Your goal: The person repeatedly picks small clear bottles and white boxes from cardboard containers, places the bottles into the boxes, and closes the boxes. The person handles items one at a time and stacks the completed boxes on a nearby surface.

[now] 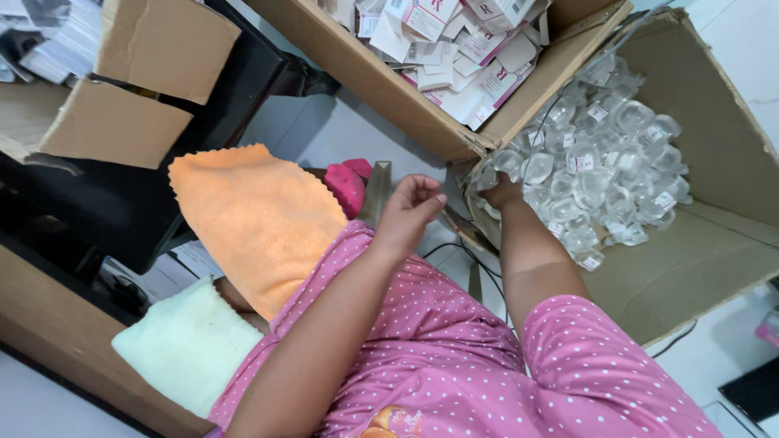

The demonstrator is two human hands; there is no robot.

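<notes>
My right hand [504, 193] reaches over the wall of a large cardboard box [698, 251] into a heap of small clear plastic jars [596, 166] with white labels. Its fingers are buried among the nearest jars, so I cannot see whether they grip one. My left hand [408, 212] hovers just left of that box, above my pink dotted lap [454, 357]. Its fingers are curled in and nothing shows in them. A black cable [454, 247] runs under both wrists.
A second cardboard box [389, 77] at the top holds several small white and pink cartons [466, 45]. An orange cloth [256, 219] and a pale yellow cloth [191, 345] lie to the left. A pink object [347, 185] sits beside the orange cloth. More cardboard flaps [138, 89] lie over a dark surface at upper left.
</notes>
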